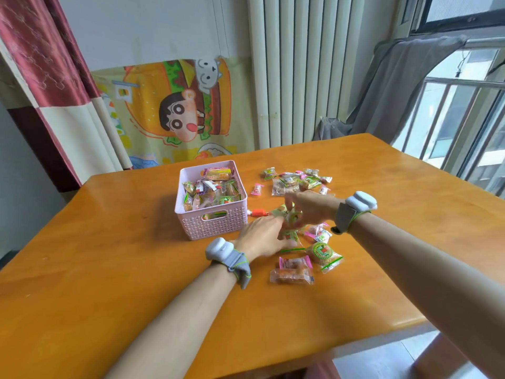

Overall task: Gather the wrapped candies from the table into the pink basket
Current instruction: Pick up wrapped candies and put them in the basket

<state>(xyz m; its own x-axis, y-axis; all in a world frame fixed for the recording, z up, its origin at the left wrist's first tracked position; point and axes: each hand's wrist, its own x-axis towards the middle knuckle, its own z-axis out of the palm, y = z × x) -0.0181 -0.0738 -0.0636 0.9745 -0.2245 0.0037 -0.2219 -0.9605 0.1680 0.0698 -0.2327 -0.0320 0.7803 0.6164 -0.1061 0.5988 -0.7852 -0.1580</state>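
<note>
left hand [262, 236] flat — candy [293, 216] pinched in right grip [311, 207], near basket [216, 227]

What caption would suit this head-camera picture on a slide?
Left hand and right hand reach into wrapped candies scattered on a wooden table beside a partly filled pink basket.
</note>
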